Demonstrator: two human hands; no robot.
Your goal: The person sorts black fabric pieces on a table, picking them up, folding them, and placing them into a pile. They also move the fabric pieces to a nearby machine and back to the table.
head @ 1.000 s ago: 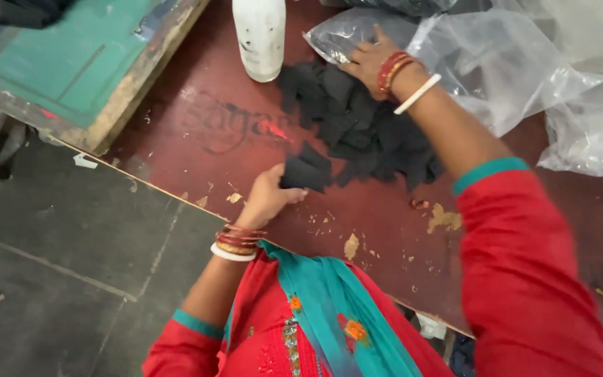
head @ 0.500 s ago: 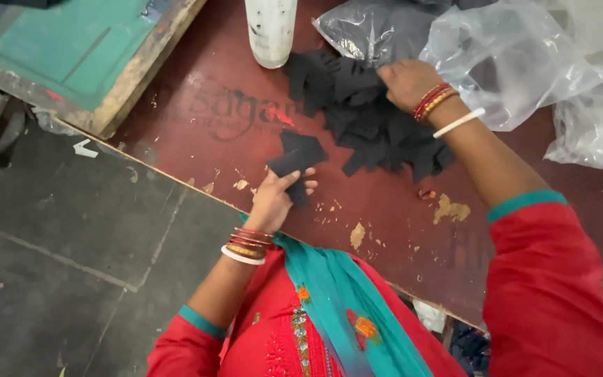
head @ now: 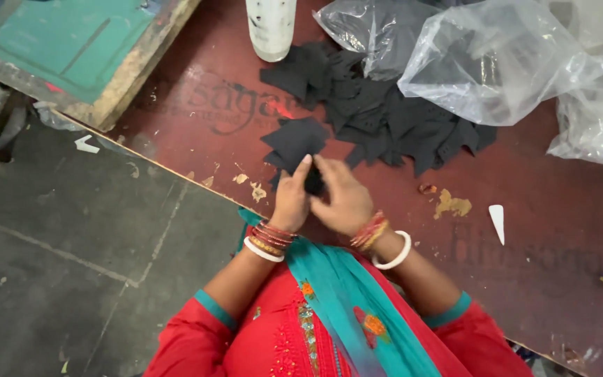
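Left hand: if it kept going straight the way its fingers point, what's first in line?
The left hand already touches the small stack of black fabric pieces. Beyond it, probably the white bottle, though depth is unclear.

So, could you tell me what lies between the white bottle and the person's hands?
In the head view, between the white bottle and the hands, only bare table and black fabric pieces.

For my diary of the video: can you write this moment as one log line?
left hand: holds small black fabric stack | right hand: holds same stack | behind: black fabric pile
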